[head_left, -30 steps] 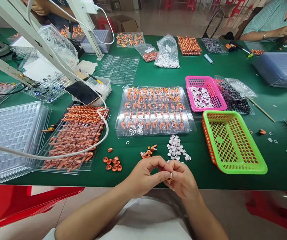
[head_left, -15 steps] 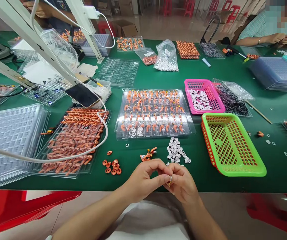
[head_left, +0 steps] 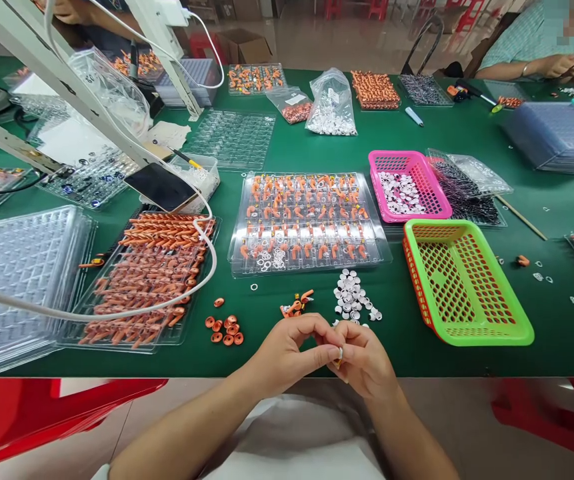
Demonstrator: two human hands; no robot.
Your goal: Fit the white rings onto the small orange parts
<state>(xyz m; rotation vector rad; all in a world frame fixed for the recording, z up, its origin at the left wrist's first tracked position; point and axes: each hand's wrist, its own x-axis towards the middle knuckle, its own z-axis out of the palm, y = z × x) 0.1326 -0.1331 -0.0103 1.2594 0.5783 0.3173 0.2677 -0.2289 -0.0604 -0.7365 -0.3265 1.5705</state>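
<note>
My left hand [head_left: 299,353] and my right hand [head_left: 364,360] meet fingertip to fingertip at the table's front edge. Pinched between them is a small white and orange part [head_left: 339,357], mostly covered by the fingers. Just beyond the hands lies a little heap of orange pieces [head_left: 295,305] with black and yellow bits. White round caps [head_left: 351,295] are scattered in a pile behind my right hand. To the left of my left hand are several copper-coloured cups [head_left: 227,328]. A clear tray [head_left: 311,220] holds rows of curved orange parts, with white rings [head_left: 273,259] on its front left corner.
On the right stand a green basket [head_left: 509,307] and a pink basket [head_left: 439,193] of white pieces. At left are a filled orange-parts tray [head_left: 141,287], stacked clear trays [head_left: 21,267], a phone [head_left: 161,187] and a looping white cable [head_left: 214,263]. Co-workers sit across the table.
The view has shifted slightly. Both hands stay together on the small part, with barely any finger movement.
</note>
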